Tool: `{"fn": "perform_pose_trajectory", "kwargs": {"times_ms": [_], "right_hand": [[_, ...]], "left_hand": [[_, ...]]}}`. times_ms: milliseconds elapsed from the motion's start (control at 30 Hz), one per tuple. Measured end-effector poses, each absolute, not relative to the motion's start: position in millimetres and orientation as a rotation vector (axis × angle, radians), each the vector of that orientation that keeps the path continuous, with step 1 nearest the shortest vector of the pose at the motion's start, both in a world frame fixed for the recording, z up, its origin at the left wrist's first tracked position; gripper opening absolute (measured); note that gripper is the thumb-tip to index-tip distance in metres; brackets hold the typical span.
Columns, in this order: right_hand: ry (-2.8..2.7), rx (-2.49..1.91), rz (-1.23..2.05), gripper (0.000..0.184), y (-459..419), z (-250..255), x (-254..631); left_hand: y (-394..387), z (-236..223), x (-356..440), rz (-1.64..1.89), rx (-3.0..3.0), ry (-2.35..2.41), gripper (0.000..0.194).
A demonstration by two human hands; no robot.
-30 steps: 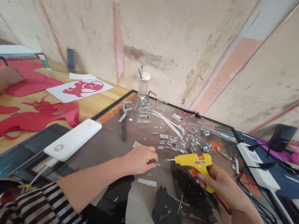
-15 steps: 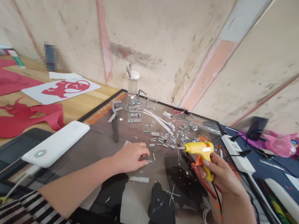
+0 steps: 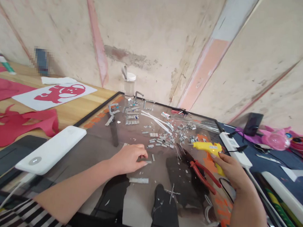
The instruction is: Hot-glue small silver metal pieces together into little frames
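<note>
My left hand rests low over the dark glass tabletop, fingers curled. Its thumb and fingertips close on the end of a small grey strip. A yellow hot glue gun is in my right hand, wrapped round the handle, nozzle pointing left. Red-handled pliers lie open on the glass, just left of that hand. Close to my left fingertips is another short grey piece; a longer pale grey strip lies nearer me. Many small grey pieces are scattered beyond.
A white power bank with a cable lies at left, near red cut-outs. At the back stands a clear lidded jar by the wall. A power strip runs along the right edge. White sticks lie mid-table.
My right hand has moved the glue gun rightward, away from the small pieces, uncovering more of the pliers. My left hand stays almost in place at the small strip. The view has shifted slightly.
</note>
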State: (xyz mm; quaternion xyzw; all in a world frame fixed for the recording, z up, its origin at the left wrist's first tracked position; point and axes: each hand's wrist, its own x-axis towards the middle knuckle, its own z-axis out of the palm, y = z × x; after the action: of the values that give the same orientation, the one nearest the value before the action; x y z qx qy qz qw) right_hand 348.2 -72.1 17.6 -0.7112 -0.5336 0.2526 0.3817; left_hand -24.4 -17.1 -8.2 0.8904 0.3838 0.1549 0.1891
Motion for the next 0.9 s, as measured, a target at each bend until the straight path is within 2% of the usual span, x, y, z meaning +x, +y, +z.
{"fn": "perform_pose_trajectory", "kwargs": {"times_ms": [233,533,633,700,800,900], "right_hand": [[-1.664,-2.066,0.395,0.039,-63.4,6.4,357.9],[-1.915,-2.315,0.27,0.032,-60.8,-4.3,364.9],[-1.765,-2.364,0.006,0.026,-62.2,6.6,341.4],[-1.814,-2.092,-0.083,0.028,-60.2,13.1,309.1],[-2.168,-1.495,0.165,0.029,-52.2,14.4,248.4],[-2.46,-1.316,0.128,0.035,-42.0,8.2,200.9]], "left_hand": [[-17.7,-7.6,-22.8,0.376,2.525,1.076,0.012],[-18.6,-14.3,-21.7,0.379,2.535,1.043,0.011],[-18.5,-14.4,-22.8,0.383,2.54,1.049,0.012],[-18.1,-13.7,-24.0,0.376,2.545,1.059,0.011],[-17.2,-12.2,-25.7,0.373,2.553,1.068,0.01],[-16.4,-11.5,-26.5,0.382,2.572,1.068,0.01]]}}
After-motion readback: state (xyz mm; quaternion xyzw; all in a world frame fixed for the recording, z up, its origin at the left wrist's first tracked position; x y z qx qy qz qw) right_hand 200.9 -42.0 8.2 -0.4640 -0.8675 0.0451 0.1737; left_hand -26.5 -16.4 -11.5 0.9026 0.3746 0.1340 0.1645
